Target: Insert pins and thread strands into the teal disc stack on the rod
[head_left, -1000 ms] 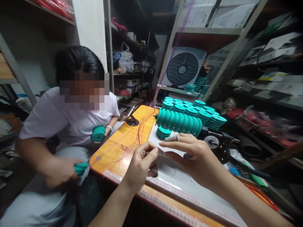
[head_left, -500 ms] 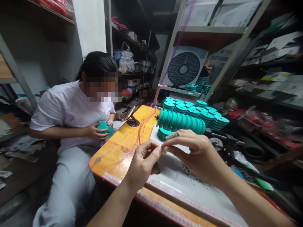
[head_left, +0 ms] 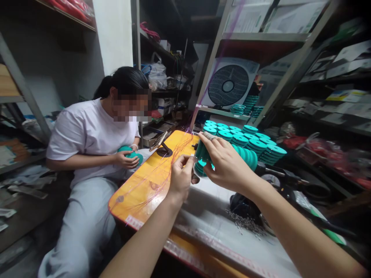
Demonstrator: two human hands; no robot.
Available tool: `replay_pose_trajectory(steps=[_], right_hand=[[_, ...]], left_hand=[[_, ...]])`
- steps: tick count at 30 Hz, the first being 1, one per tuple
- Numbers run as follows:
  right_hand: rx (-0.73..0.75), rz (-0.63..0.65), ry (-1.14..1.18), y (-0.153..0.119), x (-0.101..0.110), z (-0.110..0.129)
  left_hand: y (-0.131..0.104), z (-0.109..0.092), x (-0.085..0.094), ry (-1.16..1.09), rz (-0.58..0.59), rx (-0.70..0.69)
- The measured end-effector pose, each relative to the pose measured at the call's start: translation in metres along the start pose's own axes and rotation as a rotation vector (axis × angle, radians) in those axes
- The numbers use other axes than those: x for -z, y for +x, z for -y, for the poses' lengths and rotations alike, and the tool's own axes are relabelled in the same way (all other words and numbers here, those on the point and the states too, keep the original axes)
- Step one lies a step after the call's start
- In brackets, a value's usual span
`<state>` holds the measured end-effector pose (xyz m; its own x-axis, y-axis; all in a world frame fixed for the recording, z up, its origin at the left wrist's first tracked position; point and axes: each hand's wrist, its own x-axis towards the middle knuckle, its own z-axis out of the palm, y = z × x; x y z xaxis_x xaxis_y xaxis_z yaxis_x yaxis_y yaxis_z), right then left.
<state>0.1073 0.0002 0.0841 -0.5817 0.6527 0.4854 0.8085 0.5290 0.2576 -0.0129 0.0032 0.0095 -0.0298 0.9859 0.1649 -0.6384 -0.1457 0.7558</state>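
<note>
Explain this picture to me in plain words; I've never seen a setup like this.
There is no robot here: you're looking through a camera worn on a person's head, forward and down at their own bare hands. The left hand pinches a tiny pale bit, too small to identify. The right hand reaches over a row of green ribbed discs, its fingers spread.

On the orange tabletop lie thin reddish threads. A pale sheet covers part of it, with small loose pieces scattered on it. Stacks of green discs stand behind the row. To the left, a seated co-worker holds more green discs.
</note>
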Motion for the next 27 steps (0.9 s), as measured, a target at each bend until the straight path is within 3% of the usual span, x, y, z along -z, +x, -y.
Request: replay_pose_trajectory(steps=[12,24,27], right_hand=[[-0.134,0.103,-0.007,0.024,0.0,0.003],[-0.18,0.069,0.005,0.03,-0.006,0.001],[-0.154,0.028,0.14,0.028,-0.003,-0.006]], left_hand=[[0.001,0.008,-0.008,-0.105,-0.039,0.076],[0.003,0.009,-0.004,-0.072,-0.016,0.1],[-0.003,0.012,0.004,0.01,0.023,0.073]])
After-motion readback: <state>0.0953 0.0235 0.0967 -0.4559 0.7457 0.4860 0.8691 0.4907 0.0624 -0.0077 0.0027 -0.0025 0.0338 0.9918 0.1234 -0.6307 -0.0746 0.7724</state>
